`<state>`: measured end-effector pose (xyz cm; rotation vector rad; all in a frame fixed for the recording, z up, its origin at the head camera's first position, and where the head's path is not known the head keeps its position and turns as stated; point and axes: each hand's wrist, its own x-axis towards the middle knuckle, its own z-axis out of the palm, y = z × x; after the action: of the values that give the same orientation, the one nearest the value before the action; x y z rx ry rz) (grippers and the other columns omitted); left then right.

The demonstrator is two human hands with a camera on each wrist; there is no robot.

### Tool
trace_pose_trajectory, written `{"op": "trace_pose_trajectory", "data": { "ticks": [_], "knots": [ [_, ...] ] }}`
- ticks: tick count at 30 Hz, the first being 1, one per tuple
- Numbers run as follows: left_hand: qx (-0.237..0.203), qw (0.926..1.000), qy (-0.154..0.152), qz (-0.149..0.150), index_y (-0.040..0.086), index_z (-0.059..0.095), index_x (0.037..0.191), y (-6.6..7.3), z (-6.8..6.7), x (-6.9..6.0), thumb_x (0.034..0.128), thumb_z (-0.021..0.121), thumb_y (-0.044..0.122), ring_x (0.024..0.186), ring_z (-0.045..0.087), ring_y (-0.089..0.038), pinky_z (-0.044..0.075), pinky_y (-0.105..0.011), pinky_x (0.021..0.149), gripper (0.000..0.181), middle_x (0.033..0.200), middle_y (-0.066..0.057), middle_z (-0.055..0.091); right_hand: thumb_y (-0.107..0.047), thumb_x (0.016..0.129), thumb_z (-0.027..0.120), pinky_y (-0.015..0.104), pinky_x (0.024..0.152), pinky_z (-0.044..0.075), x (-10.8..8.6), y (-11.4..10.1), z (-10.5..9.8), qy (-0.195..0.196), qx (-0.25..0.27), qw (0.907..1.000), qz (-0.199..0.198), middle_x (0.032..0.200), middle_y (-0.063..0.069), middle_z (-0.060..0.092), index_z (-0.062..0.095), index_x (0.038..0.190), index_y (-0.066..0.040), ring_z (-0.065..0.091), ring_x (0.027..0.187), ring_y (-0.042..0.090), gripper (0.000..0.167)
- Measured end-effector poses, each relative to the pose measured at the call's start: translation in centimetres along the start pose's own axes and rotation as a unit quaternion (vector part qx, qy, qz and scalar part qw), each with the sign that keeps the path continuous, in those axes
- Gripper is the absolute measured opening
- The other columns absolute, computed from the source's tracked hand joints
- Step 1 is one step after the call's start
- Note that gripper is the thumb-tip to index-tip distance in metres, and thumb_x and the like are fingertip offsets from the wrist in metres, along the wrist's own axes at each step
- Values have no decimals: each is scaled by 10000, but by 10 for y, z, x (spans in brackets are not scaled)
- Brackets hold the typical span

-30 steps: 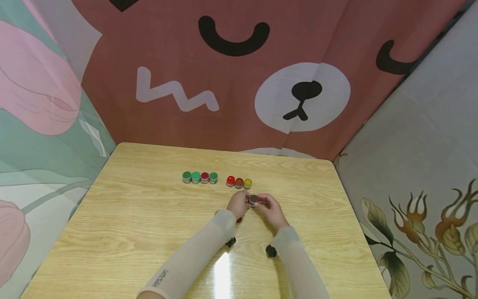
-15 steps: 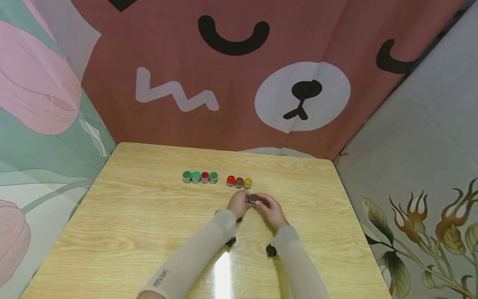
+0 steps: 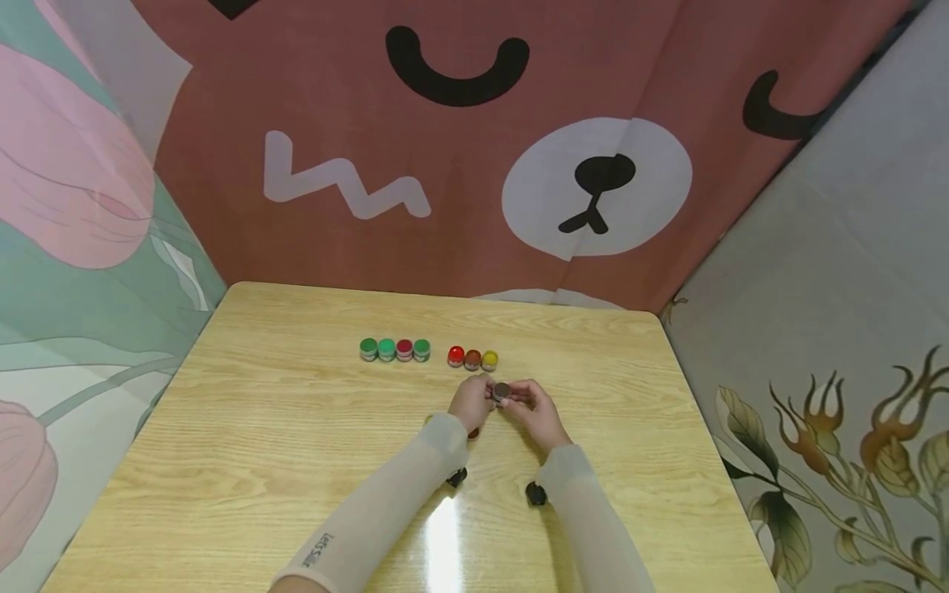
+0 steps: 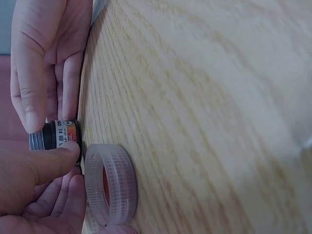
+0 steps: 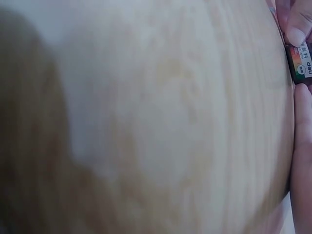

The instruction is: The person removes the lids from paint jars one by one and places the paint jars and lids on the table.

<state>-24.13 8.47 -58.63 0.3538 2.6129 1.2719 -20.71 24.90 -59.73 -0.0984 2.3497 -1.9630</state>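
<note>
In the head view a small paint jar (image 3: 502, 391) with a dark brown top is between both hands, above the middle of the table. My left hand (image 3: 470, 403) holds its body, the thumb lying across the printed label in the left wrist view. My right hand (image 3: 539, 414) grips it from the other side, with the thumb at the clear ribbed lid (image 4: 36, 138). Beside the left hand, on the table, lies a ribbed clear round piece (image 4: 111, 183) with red inside. In the right wrist view only part of the jar (image 5: 301, 63) shows.
A row of green and dark red paint jars (image 3: 395, 350) stands at the back of the wooden table (image 3: 282, 428). Right of it are red, brown and yellow jars (image 3: 473, 359). A reddish-brown piece (image 3: 473, 433) shows partly beneath the left wrist. Black objects (image 3: 535, 494) are by the wrists.
Both hands keep the paint jar in nearly the same place. The whole head view has shifted slightly.
</note>
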Motion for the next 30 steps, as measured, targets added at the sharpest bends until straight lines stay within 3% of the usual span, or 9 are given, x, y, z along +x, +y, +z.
{"op": "trace_pose_trajectory", "data": {
  "ticks": [7, 17, 30],
  "knots": [
    [84, 10000, -30, -43, 6, 672, 1076, 1, -1, 0, 890, 730, -56, 929, 639, -222, 562, -370, 844, 205, 983, -88, 666, -34, 963, 682, 233, 919, 506, -6, -18, -1, -96, -245, 9997, -21, 1272, 212, 630, 611, 1247, 61, 605, 1042, 123, 307],
    [206, 9998, -56, -53, 16, 669, 1090, 1, -1, -1, 892, 731, -49, 928, 634, -212, 561, -361, 836, 217, 988, -81, 658, -54, 1011, 616, 191, 903, 506, -3, -14, -3, -238, -264, 9992, 155, 1329, 209, 611, 607, 1339, 41, 602, 1063, 91, 342],
    [70, 9999, -58, -44, 10, 661, 1099, -2, 0, 0, 896, 727, -49, 935, 630, -217, 558, -368, 852, 221, 995, -88, 652, -44, 965, 685, 197, 884, 517, -5, -15, 1, -141, -198, 9996, 162, 1299, 195, 617, 622, 1325, 34, 591, 1058, 153, 374]
  ]
}}
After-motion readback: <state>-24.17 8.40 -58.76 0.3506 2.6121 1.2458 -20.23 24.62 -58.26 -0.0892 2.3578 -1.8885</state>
